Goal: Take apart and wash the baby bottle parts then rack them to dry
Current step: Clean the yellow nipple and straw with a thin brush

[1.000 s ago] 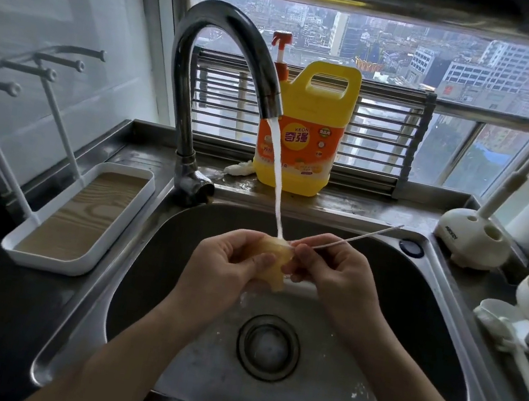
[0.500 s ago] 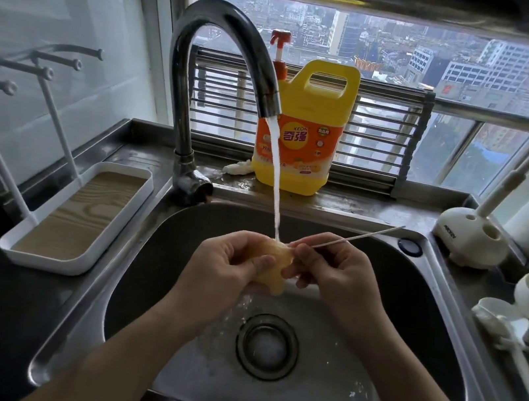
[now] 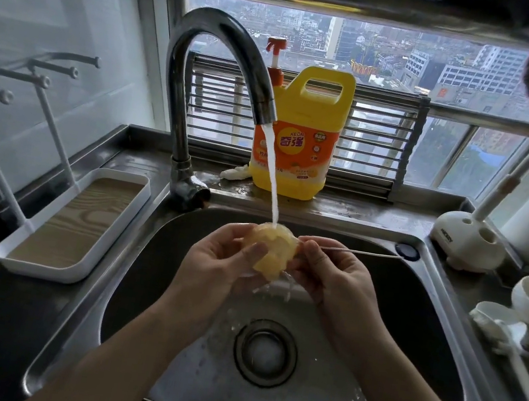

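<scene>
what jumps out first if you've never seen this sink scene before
The stream from the curved tap falls onto a soft yellow bottle part that the left hand grips over the sink, while the right hand pinches a thin white stick beside it. Behind, a bright yellow detergent jug stands on the ledge before the window.

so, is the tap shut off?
No, water streams from the faucet onto the yellowish bottle part in the left hand; the right hand pinches a thin rod.
</scene>
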